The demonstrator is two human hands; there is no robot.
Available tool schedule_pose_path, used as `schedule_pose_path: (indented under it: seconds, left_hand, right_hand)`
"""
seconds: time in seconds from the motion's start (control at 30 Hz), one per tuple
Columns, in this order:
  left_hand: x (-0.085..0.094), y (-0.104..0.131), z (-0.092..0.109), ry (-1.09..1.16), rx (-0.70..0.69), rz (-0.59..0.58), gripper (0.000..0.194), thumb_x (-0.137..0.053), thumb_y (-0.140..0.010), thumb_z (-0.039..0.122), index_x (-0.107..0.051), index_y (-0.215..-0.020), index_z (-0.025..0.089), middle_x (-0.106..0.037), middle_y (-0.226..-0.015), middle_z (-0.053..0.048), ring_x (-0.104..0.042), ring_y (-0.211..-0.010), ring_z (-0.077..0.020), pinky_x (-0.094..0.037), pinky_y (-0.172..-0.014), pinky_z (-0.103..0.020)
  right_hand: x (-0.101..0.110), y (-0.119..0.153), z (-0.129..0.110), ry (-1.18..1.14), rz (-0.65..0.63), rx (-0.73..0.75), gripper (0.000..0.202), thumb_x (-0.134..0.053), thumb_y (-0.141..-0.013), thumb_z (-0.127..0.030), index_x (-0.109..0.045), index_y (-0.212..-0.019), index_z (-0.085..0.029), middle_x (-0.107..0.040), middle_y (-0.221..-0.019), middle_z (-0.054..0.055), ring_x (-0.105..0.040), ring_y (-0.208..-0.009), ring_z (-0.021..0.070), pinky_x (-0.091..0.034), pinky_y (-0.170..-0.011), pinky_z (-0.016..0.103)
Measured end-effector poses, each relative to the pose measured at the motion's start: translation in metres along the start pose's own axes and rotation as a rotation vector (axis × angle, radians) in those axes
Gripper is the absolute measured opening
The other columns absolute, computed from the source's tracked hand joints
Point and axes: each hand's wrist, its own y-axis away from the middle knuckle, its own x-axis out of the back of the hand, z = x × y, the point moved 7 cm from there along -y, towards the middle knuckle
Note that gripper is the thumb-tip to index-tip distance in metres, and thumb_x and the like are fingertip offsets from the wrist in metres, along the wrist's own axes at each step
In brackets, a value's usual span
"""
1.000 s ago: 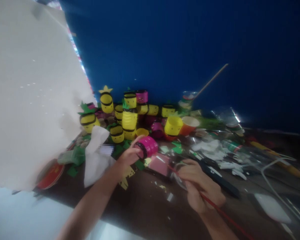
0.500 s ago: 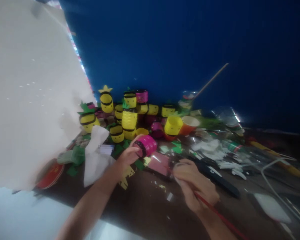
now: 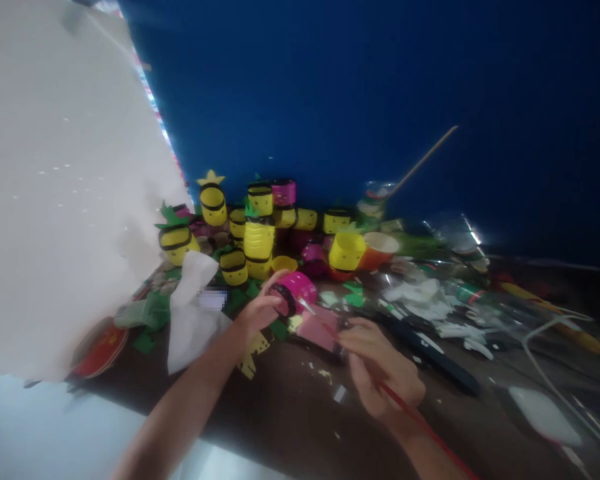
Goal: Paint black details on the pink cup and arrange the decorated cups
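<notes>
My left hand (image 3: pixel 263 308) is wrapped round a bright pink cup (image 3: pixel 301 288) with a black band near its left end, tilted on its side above the table. My right hand (image 3: pixel 380 363) grips a thin red brush (image 3: pixel 405 407). The brush's pale tip is at the lower right side of the pink cup; whether it touches is blurred. A flat pink piece (image 3: pixel 319 328) lies between my two hands. Behind my left hand stand yellow cups (image 3: pixel 259 240) with black bands, some with green leaf tops.
White paper (image 3: pixel 193 320) and a red bowl (image 3: pixel 101 350) are at the left. At the right lie white scraps (image 3: pixel 420 297), a long black tool (image 3: pixel 440 357) and a yellow-handled tool (image 3: pixel 545 307). A blue wall (image 3: pixel 355 87) rises behind.
My right hand has moved slightly left with the brush, bringing its tip to the pink cup. The cup has turned a little in my left hand.
</notes>
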Motion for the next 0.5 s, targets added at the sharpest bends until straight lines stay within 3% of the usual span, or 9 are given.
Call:
schedule_pose_path:
  seconds: [0.27,0.5]
  left_hand:
    - [-0.0049,0.0016,0.0054,0.043,-0.009,0.041,0.057,-0.063,-0.056,0.016,-0.058,-0.113,0.023,-0.068,-0.103,-0.003,-0.056,-0.113,-0.0252,-0.038,-0.101,-0.042]
    - [-0.0092,0.0022,0.0066,0.060,-0.001,0.072,0.053,-0.062,-0.057,0.019,-0.060,-0.110,0.023,-0.070,-0.087,-0.001,-0.054,-0.115,-0.0255,-0.035,-0.103,-0.044]
  right_hand:
    - [0.0035,-0.0022,-0.0014,-0.059,0.009,-0.006,0.028,-0.053,-0.070,0.000,-0.063,-0.088,-0.018,-0.066,-0.074,0.003,-0.064,-0.069,0.0172,-0.055,-0.076,0.046]
    - [0.0027,0.0000,-0.0005,-0.050,-0.012,-0.002,0.028,-0.052,-0.069,-0.001,-0.063,-0.088,-0.019,-0.066,-0.074,0.003,-0.064,-0.068,0.0179,-0.054,-0.075,0.047]
